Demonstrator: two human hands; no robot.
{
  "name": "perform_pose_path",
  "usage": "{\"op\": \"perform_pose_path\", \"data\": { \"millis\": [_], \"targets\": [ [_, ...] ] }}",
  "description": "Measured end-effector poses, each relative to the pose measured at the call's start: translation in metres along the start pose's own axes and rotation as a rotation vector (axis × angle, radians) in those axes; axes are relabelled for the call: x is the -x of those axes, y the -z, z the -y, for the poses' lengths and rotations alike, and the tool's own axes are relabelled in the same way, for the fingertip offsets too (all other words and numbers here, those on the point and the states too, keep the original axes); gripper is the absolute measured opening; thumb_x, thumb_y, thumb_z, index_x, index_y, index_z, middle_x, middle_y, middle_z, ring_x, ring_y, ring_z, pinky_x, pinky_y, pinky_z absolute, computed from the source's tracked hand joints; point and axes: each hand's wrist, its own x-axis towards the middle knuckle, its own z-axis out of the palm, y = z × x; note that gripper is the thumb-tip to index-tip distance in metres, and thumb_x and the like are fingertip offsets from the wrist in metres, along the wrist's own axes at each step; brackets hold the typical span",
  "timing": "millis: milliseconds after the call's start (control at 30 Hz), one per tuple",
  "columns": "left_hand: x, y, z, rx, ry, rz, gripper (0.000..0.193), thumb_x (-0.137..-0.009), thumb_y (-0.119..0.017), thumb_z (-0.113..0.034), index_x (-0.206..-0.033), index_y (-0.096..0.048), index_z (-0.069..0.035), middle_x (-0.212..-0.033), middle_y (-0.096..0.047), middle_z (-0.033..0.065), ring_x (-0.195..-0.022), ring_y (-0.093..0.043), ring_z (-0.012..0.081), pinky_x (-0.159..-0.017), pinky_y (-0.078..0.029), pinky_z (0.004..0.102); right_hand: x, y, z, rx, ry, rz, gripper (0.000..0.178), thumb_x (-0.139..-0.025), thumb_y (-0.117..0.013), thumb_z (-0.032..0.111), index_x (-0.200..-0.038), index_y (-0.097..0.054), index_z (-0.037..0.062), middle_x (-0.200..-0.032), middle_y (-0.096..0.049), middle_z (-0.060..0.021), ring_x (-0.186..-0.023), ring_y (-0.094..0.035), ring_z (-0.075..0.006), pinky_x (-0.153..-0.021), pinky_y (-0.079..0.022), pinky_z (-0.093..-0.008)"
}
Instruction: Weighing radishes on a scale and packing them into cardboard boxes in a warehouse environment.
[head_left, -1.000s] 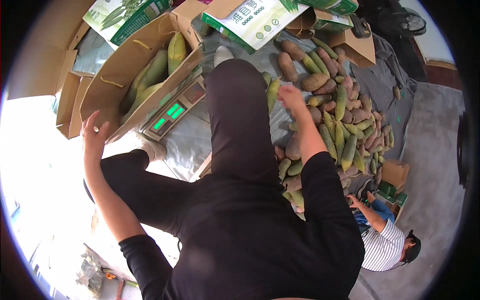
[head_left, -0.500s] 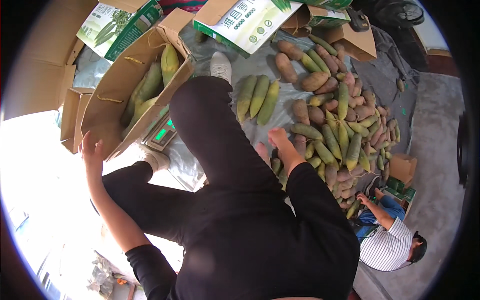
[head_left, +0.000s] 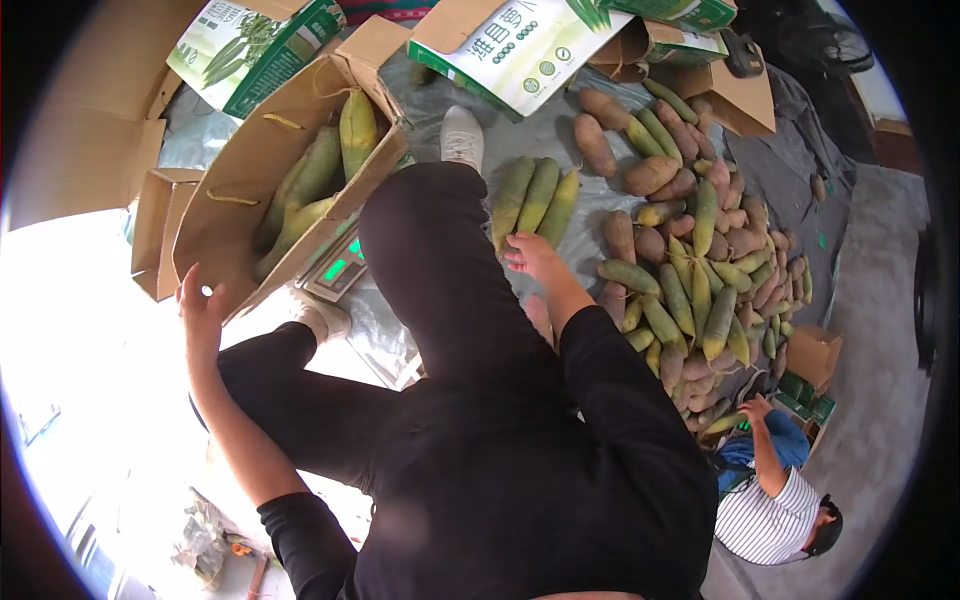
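Note:
My right hand (head_left: 532, 257) is at the near ends of three green radishes (head_left: 538, 195), laid side by side on the plastic sheet. Its fingers are partly bent and look apart, with nothing seen in them; whether they touch a radish I cannot tell. At the near left edge of an open cardboard box (head_left: 225, 190) is my left hand (head_left: 203, 308), fingers loosely curved with a gap between them and holding nothing. Inside that box lie several green radishes (head_left: 318, 170). A scale with a lit green display (head_left: 335, 270) shows beside the box, partly hidden.
A large pile of green radishes (head_left: 720, 320) and brownish-pink roots (head_left: 650, 176) spreads to the right. Green-and-white cartons (head_left: 520, 60) stand at the back. A person in a striped shirt (head_left: 765, 520) sits at the lower right, beside a small carton (head_left: 812, 355).
My right hand has moved left to the near ends of the three radishes. My left hand stays by the box. The other person's hand has risen a little.

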Motion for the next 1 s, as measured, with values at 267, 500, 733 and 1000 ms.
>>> {"op": "perform_pose_path", "data": {
  "millis": [267, 500, 733, 1000],
  "targets": [
    [-0.004, -0.006, -0.01, 0.057, 0.025, 0.013, 0.054, -0.08, -0.061, -0.017, -0.129, -0.045, -0.003, -0.128, -0.044, 0.0186, -0.118, -0.044, 0.0319, -0.098, -0.036, 0.0395, -0.04, 0.01, -0.028, -0.482, 0.061, -0.156, 0.012, -0.082, -0.064, 0.012, -0.093, -0.06, 0.0091, -0.08, -0.056, -0.0029, -0.066, -0.054, -0.0165, -0.056, -0.046, -0.0285],
    [0.006, 0.0, -0.006, -0.01, 0.001, -0.066, 0.052, -0.08, -0.061, -0.018, -0.128, -0.046, -0.005, -0.12, -0.047, 0.0157, -0.105, -0.047, 0.0292, -0.092, -0.039, 0.038, -0.005, 0.016, -0.008, -0.293, 0.273, -0.145, 0.012, -0.075, -0.059, -0.003, -0.073, -0.057, 0.0085, -0.06, -0.052, -0.0009, -0.05, -0.049, -0.0084, -0.038, -0.035, -0.024],
    [0.012, 0.0, 0.0, 0.006, -0.049, -0.164, 0.049, -0.076, -0.068, -0.017, -0.122, -0.053, -0.007, -0.113, -0.055, 0.0164, -0.1, -0.054, 0.0309, -0.087, -0.044, 0.0389, 0.047, 0.025, 0.056, -0.345, 0.492, -0.309, 0.018, -0.076, -0.058, -0.005, -0.085, -0.049, 0.009, -0.062, -0.054, -0.0051, -0.043, -0.046, -0.0119, -0.034, -0.033, -0.0252],
    [0.005, -0.008, 0.01, -0.009, -0.108, -0.162, 0.049, -0.076, -0.068, -0.018, -0.122, -0.053, -0.009, -0.114, -0.051, 0.0134, -0.086, -0.054, 0.0227, -0.081, -0.045, 0.0349, 0.146, 0.039, 0.196, -0.252, 0.801, -0.067, 0.019, -0.08, -0.059, 0.0, -0.094, -0.048, 0.0069, -0.07, -0.056, -0.0047, -0.048, -0.044, -0.0093, -0.041, -0.034, -0.023]
  ]
}}
